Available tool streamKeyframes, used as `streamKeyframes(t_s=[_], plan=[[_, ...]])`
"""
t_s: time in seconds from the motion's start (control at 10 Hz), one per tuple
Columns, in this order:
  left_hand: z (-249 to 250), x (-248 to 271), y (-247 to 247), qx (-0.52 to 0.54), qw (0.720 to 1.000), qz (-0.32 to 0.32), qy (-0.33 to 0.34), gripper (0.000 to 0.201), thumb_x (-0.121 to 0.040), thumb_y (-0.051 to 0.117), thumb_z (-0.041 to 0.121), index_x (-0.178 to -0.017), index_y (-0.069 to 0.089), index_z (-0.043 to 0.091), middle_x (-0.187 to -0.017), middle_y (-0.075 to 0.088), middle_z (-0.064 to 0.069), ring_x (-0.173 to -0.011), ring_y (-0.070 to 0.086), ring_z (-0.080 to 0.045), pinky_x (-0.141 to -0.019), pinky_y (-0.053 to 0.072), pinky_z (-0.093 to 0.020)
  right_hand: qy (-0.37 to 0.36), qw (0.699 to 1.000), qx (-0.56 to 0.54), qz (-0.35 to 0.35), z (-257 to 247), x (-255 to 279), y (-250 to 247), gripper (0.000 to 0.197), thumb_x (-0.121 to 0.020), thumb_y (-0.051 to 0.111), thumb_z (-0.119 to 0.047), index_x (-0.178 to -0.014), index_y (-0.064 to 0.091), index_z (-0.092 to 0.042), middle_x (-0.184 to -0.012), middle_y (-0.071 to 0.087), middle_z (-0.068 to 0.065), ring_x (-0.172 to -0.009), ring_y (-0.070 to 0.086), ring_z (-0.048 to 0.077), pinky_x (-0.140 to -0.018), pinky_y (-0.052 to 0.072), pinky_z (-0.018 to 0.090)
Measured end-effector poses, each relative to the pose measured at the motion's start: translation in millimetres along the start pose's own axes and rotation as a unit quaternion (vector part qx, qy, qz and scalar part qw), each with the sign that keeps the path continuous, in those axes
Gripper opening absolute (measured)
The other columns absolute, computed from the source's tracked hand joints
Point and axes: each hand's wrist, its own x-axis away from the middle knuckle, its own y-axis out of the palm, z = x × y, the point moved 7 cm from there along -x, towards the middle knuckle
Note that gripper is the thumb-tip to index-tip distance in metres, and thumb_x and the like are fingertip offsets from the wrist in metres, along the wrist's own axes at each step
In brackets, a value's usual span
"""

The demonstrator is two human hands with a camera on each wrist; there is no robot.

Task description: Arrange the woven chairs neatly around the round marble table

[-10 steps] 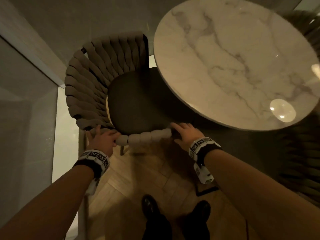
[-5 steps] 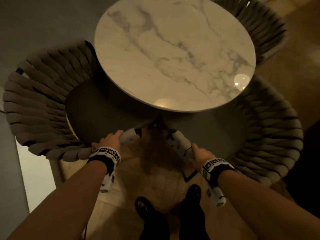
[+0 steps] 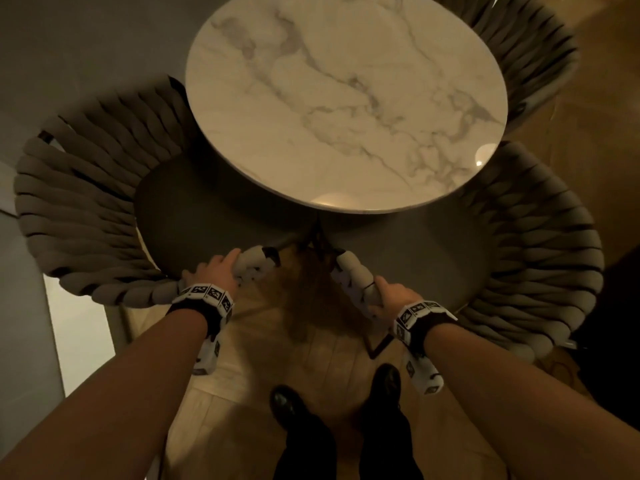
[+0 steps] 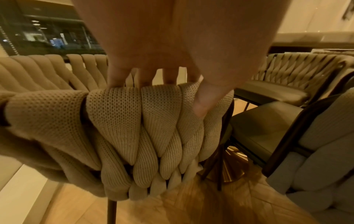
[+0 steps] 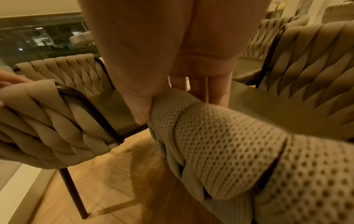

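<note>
The left hand (image 3: 216,271) curls its grip over the woven arm of the chair at nine o'clock (image 3: 86,216), the right hand (image 3: 389,292) likewise wraps the chair at four o'clock (image 3: 540,258). Both seats are tucked partly under the round marble surface (image 3: 346,98) (a third chair (image 3: 530,46) sits at one o'clock), so I'd judge only squaring-up remains.

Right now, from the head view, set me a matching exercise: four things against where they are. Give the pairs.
Things:
1. left hand
2. right hand
3. marble table
4. black shoes

Places:
A. bottom of view, on the wood floor
B. gripping the right-side chair's woven arm
C. centre, between the chairs
D. gripping the left-side chair's woven arm

Pairs: 1-D, 2-B, 3-C, 4-A
</note>
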Motion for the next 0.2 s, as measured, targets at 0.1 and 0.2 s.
streamKeyframes(t_s=[0.1, 0.2], plan=[[4, 13, 0, 0.014, 0.999, 0.047, 0.007, 0.064, -0.093, 0.046, 0.033, -0.149, 0.015, 0.037, -0.155, 0.029, 0.0, -0.14, 0.027, -0.034, -0.111, 0.023, -0.062, -0.018, 1.0, 0.002, -0.007, 2, 4, -4, 0.061, -0.085, 0.056, -0.052, -0.136, 0.032, -0.03, -0.116, 0.061, 0.003, -0.095, 0.061, 0.024, -0.083, 0.054, 0.044], [7, 24, 4, 0.076, 0.993, 0.086, 0.009, 0.062, -0.091, 0.046, 0.027, -0.147, 0.02, 0.034, -0.157, 0.024, 0.0, -0.143, 0.022, -0.033, -0.11, 0.029, -0.06, -0.03, 1.0, 0.003, -0.006, 9, 5, -12, 0.055, -0.084, 0.047, -0.062, -0.13, 0.038, -0.034, -0.115, 0.06, 0.0, -0.094, 0.06, 0.021, -0.083, 0.053, 0.043]])
